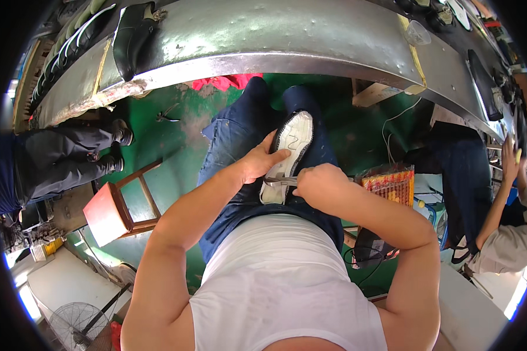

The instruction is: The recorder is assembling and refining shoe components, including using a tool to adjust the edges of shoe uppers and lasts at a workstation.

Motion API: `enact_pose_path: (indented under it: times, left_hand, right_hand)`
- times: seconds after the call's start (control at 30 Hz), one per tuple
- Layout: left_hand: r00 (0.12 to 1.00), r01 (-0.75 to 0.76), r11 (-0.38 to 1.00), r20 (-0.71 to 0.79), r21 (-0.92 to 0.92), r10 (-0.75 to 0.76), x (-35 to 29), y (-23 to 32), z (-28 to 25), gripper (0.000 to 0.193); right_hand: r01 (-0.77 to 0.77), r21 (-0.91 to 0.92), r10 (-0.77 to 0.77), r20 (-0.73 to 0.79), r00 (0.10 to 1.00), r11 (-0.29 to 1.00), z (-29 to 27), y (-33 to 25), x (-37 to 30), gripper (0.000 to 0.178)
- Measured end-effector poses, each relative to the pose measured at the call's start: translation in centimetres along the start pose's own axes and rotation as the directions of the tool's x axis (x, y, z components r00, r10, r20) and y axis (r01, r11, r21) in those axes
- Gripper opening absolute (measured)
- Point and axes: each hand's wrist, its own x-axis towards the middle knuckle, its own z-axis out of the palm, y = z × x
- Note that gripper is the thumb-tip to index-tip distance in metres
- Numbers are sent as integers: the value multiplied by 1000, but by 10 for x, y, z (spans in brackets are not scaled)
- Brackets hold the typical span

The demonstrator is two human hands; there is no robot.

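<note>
A shoe [296,133] lies sole-up across my thighs, its pale underside showing a wavy drawn line and its edge dark. My left hand [261,160] is closed round the shoe's left side, with the thumb lying on the underside. In my right hand [322,185] is a grey metal tool that looks like pincers [279,182]. Its head rests across the shoe near the end closest to my body. My right fingers wrap its handles, so most of the grip is hidden.
A metal-topped bench [263,35] curves ahead, with a black shoe [132,44] at its left. On the green floor are a tool [168,114] and a wooden stool [108,213]. A beaded seat mat [387,186] is at right. Other people stand left and work right.
</note>
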Motion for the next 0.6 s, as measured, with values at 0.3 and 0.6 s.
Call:
enact_pose_path:
  times: [0.3,0.6]
  left_hand:
    - [987,-135,984,-70,114,143,5,-8,-8,77]
    - [990,-52,968,140,246,18,-55,-44,7,85]
  right_hand:
    - [12,215,48,-269,962,977,54,15,-13,39]
    - [-188,365,152,123,981,912,43,27,-45,49]
